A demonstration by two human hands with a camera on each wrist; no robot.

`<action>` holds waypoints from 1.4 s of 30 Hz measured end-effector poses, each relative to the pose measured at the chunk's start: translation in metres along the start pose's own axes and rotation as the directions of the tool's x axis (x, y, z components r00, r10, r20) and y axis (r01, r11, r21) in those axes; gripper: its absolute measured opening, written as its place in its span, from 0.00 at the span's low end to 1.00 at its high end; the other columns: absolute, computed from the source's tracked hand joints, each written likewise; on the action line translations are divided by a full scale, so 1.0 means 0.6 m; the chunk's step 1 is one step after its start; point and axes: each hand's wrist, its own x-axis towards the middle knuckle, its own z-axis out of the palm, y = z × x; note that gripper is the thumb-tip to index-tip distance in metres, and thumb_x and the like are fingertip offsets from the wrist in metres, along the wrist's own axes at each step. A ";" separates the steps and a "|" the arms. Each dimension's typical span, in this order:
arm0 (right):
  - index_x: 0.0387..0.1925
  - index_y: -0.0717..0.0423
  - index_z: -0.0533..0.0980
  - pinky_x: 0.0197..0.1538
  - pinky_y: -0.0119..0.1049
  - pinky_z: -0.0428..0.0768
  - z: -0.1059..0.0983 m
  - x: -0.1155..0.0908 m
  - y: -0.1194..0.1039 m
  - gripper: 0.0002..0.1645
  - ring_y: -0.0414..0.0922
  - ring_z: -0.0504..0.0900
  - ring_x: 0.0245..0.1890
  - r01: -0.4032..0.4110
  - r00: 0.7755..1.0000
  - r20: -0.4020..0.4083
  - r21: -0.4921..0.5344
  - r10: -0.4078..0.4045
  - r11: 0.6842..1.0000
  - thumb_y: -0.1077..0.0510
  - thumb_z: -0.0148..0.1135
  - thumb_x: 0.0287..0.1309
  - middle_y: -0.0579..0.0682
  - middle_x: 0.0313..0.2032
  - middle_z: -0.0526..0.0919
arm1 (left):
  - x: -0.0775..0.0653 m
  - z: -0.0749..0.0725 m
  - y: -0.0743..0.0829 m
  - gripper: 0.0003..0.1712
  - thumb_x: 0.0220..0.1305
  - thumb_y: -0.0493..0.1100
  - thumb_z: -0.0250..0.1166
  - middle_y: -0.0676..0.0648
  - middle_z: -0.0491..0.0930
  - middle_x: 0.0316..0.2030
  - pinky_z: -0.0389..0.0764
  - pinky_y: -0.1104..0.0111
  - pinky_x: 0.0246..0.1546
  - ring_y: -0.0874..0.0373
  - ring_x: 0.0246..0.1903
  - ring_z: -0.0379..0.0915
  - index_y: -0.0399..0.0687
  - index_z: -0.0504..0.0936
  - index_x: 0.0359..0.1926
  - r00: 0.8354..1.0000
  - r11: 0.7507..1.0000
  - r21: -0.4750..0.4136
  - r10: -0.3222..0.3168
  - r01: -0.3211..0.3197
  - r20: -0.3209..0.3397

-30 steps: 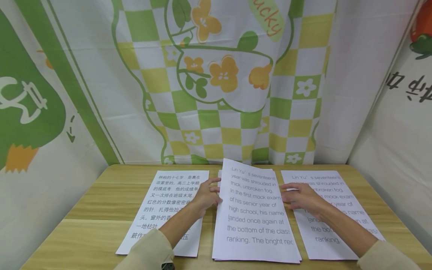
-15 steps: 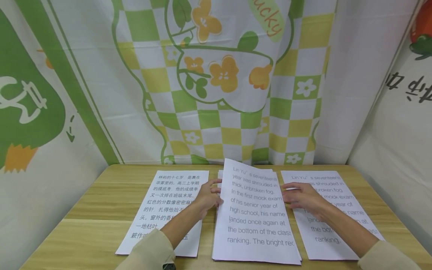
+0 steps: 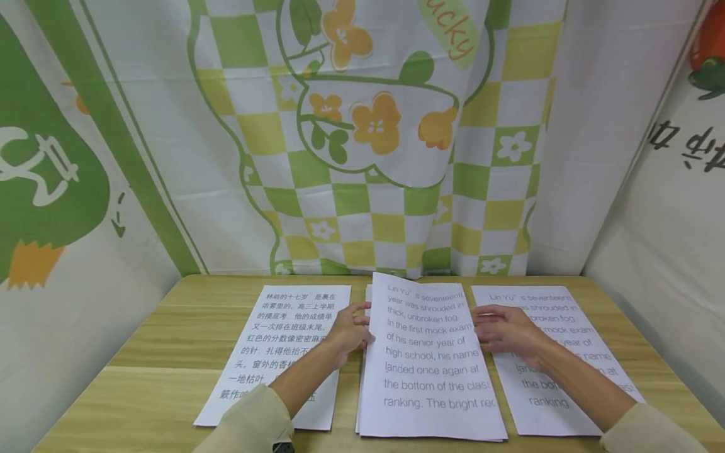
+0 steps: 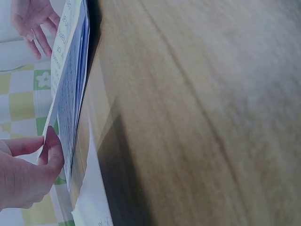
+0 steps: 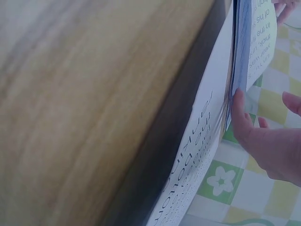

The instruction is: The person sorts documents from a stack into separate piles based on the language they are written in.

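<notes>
Currently the left hand (image 3: 348, 330) pinches the top sheet (image 3: 430, 371) between thumb and finger, at the left side of the middle stack (image 4: 70, 94); sheet slopes up over that stack, far end raised. Right hand (image 3: 506, 330) is at the stack's right side, fingers extended, thumb apart, fingertip at the edge, nothing gripped. Chinese-print paper (image 3: 289, 314) lies left of the stack, English-print paper (image 3: 566, 327) right of it; checkered curtain (image 3: 351, 201) behind it.

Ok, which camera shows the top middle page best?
The head view: it shows the top middle page nearly whole, with readable print. The left wrist view shows it slanted, pinched between fingers of the left hand; the right wrist view shows part, its words upside down.
</notes>
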 end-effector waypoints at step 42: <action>0.73 0.76 0.57 0.49 0.41 0.88 -0.013 -0.003 0.010 0.41 0.51 0.85 0.49 0.000 0.998 -0.070 -0.049 -0.003 0.999 0.73 0.61 0.62 0.75 0.62 0.73 | -0.007 0.008 0.007 0.42 0.53 0.16 0.59 0.38 0.78 0.45 0.89 0.62 0.39 0.52 0.36 0.80 0.32 0.67 0.72 0.997 0.994 -0.096 -0.038 0.044 0.060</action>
